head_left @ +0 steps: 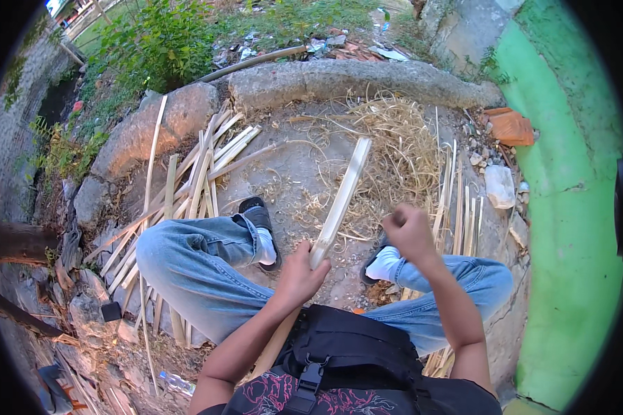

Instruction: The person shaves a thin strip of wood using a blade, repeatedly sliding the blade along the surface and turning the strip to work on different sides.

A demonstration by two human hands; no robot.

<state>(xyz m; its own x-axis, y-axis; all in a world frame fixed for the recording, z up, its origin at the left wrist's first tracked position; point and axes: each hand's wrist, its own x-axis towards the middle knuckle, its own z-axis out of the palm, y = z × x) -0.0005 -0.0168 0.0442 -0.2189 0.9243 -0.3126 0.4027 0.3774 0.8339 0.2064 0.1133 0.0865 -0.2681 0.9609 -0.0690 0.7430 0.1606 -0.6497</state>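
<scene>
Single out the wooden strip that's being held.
The strip in the left hand, at centre view; the other strips lie unheld to either side.

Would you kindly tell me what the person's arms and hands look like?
Both forearms are uncovered; short dark sleeves show at the lower edge. The left hand and right hand wear no gloves, and no watch or bracelet is visible.

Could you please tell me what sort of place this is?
Apparently an informal outdoor workspace: a pile of curly shavings, a leafy bush and a rough kerb show it.
</scene>
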